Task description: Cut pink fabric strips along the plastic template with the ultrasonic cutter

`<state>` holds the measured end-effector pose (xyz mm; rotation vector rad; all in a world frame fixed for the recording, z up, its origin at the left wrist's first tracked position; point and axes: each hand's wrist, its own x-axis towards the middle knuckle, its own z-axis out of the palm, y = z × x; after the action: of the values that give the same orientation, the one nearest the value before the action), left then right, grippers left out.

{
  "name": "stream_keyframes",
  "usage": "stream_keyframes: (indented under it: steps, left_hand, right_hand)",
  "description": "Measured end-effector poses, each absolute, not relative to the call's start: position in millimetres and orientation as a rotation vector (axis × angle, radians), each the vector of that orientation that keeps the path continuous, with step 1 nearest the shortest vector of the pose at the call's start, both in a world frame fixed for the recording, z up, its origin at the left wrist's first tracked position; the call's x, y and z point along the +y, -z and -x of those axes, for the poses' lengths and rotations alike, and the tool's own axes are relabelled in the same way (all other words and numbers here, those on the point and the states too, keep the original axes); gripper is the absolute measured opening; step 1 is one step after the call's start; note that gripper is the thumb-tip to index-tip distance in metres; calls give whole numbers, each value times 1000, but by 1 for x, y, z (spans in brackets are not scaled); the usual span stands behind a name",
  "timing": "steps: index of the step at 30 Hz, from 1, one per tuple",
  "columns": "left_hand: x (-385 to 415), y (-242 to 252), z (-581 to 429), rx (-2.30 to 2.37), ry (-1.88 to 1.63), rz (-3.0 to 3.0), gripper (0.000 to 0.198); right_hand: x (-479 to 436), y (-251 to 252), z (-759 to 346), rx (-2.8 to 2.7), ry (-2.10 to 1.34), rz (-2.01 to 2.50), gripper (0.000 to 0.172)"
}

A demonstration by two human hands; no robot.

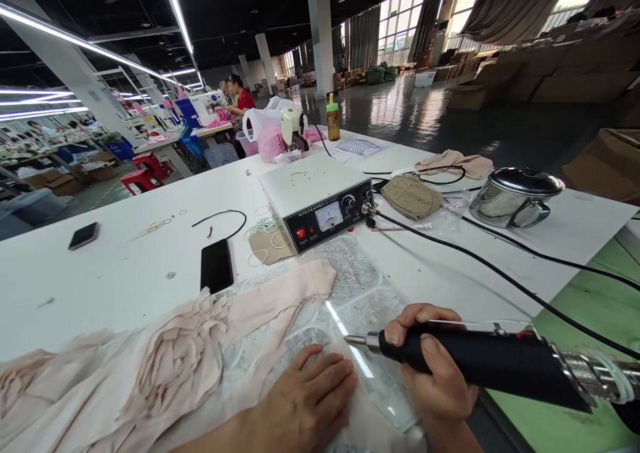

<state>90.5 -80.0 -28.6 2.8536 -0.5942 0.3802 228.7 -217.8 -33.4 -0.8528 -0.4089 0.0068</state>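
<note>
My right hand is wrapped round an ultrasonic cutter handpiece, a thick black barrel with a narrow metal tip pointing left. The tip is over a clear plastic template, but whether it touches cannot be told. Left of the tip, my left hand lies flat, fingers stretched out, pressing on thin pale pink fabric and the template's edge. Gathered layers of the same fabric are heaped to the left. A black cable runs to a control box with a dial meter and lit red switch.
Behind the left hand lie a black phone and thin elastic loops; another phone is farther left. A steel mug, brown card pieces and a green-capped bottle stand or lie farther back. Co-workers sit at sewing machines beyond.
</note>
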Motion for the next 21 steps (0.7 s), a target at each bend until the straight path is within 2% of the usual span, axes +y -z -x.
stream_keyframes:
  steps: [11,21]
  left_hand:
    - [-86,21,-94,-547,-394,-2784,26]
    - [-82,57,-87,-603,-550,-2858,28]
  right_hand:
    - [-218,34,-229,-392,-6,850,6]
    - [-218,34,-229,-372,5,862,7]
